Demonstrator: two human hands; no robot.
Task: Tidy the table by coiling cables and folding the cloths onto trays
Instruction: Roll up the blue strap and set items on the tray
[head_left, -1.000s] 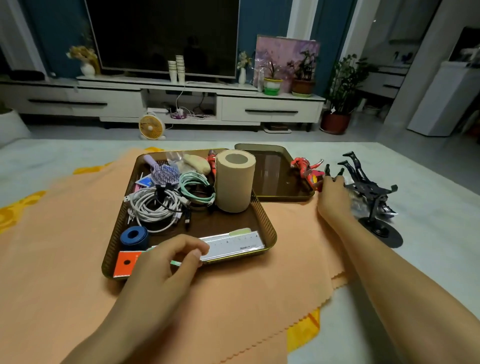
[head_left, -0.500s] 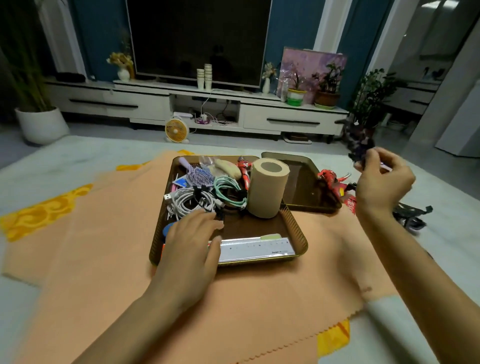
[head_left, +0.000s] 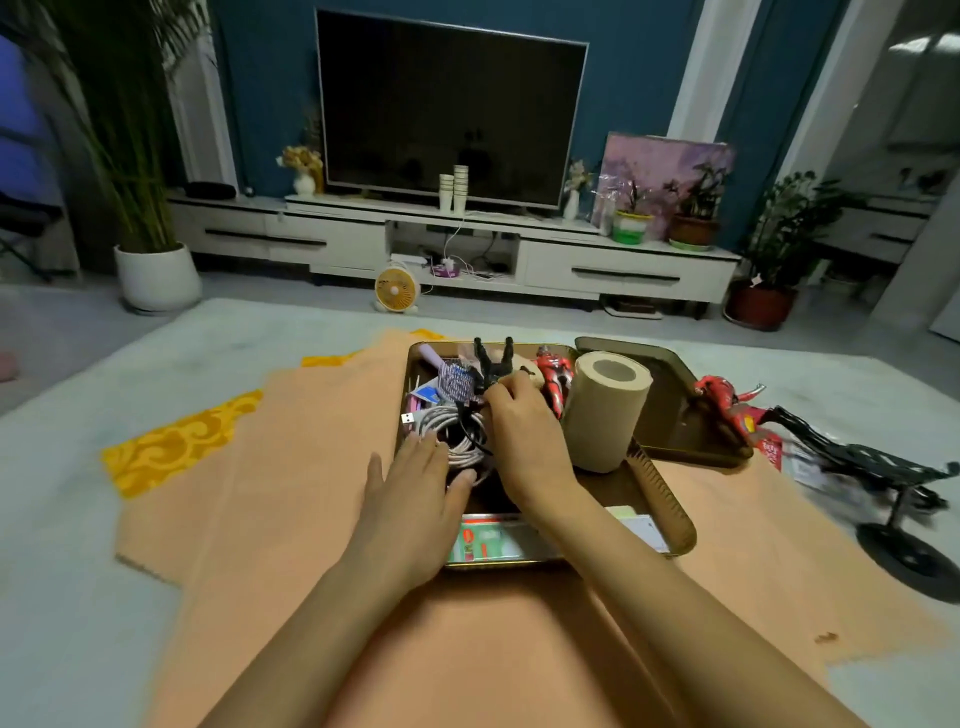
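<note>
A brown tray (head_left: 670, 512) sits on an orange cloth (head_left: 291, 467) and holds a coiled white cable (head_left: 447, 428), a hairbrush (head_left: 454, 382), a red figure (head_left: 553, 379), a paper roll (head_left: 605, 410) and a ruler (head_left: 491, 540). My right hand (head_left: 524, 431) is over the tray's back half, its fingers curled round a small black figure (head_left: 491, 364) whose legs stick up. My left hand (head_left: 415, 493) rests flat with straight fingers on the tray's left front, touching the white cable. The tray's middle is hidden by both hands.
A second brown tray (head_left: 675, 415) lies behind right. A red figure (head_left: 727, 402) and a black figure on a round stand (head_left: 883, 478) lie on the table at the right. Yellow patterned cloth (head_left: 171, 441) shows at the left. A TV unit stands beyond.
My right hand has carried the small black figure from the right side over into the near tray. My left hand has slid a little forward onto the white cable.
</note>
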